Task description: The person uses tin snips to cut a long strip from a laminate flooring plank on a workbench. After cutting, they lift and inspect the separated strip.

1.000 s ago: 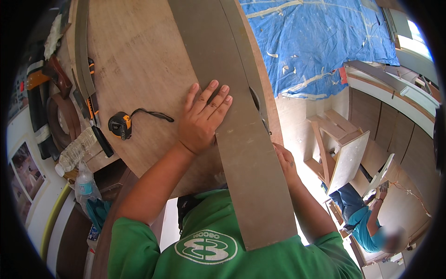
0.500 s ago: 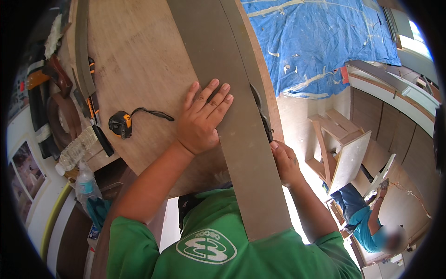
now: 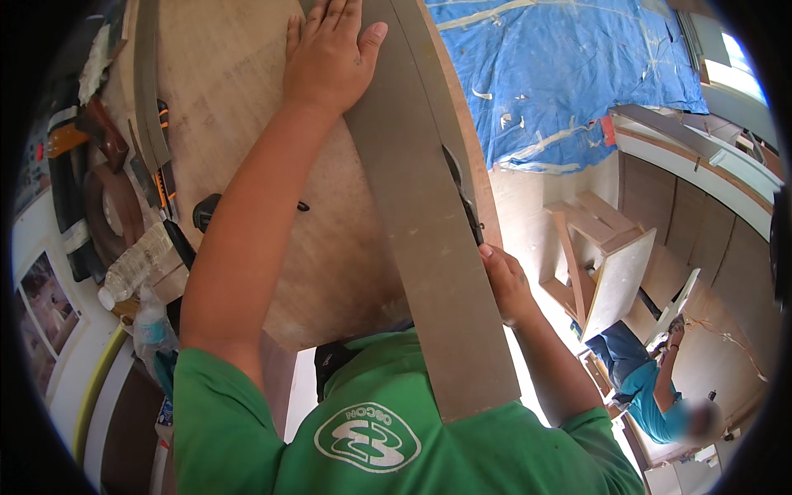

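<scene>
"Across the plywood board (image 3: 355, 272) lies that long grey-brown strip (image 3: 441, 289), its near end reaching toward the green shirt (image 3: 371, 363). How far along is it?"

"Partway, I'd judge. The dark snips (image 3: 459, 185) sit at its right side; the edge nearer the person looks cut, while a dark line (image 3: 421, 74) runs on ahead, seemingly uncut."

"And the hands?"

"The right hand (image 3: 505, 285) is curled around the snips' handles, mostly hidden. The left hand (image 3: 334, 62) lies flat over the strip's left edge, gripping nothing."

"Further out?"

"Tape measure (image 3: 205, 213) half behind the left forearm (image 3: 247, 223), blue sheeting (image 3: 561, 82) past the board, a co-worker (image 3: 648, 404) well apart."
</scene>
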`<action>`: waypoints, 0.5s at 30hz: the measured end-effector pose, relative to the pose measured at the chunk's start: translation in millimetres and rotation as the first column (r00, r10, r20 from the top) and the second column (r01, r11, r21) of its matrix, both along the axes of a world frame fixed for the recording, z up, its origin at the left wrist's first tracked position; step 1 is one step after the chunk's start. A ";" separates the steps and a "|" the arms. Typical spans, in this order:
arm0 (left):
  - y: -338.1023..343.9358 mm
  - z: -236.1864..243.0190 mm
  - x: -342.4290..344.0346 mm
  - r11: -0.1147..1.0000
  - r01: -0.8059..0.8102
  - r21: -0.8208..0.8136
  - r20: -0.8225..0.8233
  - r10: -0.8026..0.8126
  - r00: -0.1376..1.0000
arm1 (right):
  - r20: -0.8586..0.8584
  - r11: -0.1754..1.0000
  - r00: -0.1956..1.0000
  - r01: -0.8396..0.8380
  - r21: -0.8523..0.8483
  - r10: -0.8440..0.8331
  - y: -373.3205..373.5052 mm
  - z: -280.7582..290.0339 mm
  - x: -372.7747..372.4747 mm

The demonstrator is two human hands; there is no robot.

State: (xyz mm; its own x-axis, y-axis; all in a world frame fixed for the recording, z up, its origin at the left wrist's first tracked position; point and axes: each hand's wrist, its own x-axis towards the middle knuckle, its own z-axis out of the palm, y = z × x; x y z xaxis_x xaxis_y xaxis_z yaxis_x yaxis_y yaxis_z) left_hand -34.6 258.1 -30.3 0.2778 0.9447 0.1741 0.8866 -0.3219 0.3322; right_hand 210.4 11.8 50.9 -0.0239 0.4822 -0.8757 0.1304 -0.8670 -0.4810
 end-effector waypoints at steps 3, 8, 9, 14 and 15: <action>6.0 -29.9 -0.5 0.998 -0.049 0.037 -0.091 0.052 0.994 | 0.004 1.000 1.000 0.002 -0.006 -0.002 0.2 0.4 -0.3; 5.7 -26.5 1.7 1.000 -0.013 0.017 -0.092 0.014 0.996 | -0.011 0.996 0.996 0.085 -0.040 -0.085 -7.2 -8.9 3.0; 5.4 -25.7 2.3 1.000 -0.013 0.010 -0.103 0.014 0.995 | -0.017 0.995 0.996 0.089 -0.043 -0.090 -6.3 -8.2 3.4; 5.2 -22.1 1.8 0.999 -0.008 -0.046 -0.132 0.002 0.991 | -0.038 0.997 0.997 0.070 -0.045 -0.072 -2.9 -4.6 3.4; 5.7 -21.3 2.3 0.998 -0.009 -0.057 -0.137 0.001 0.991 | -0.037 0.997 0.997 0.069 -0.039 -0.071 -1.9 -2.5 1.9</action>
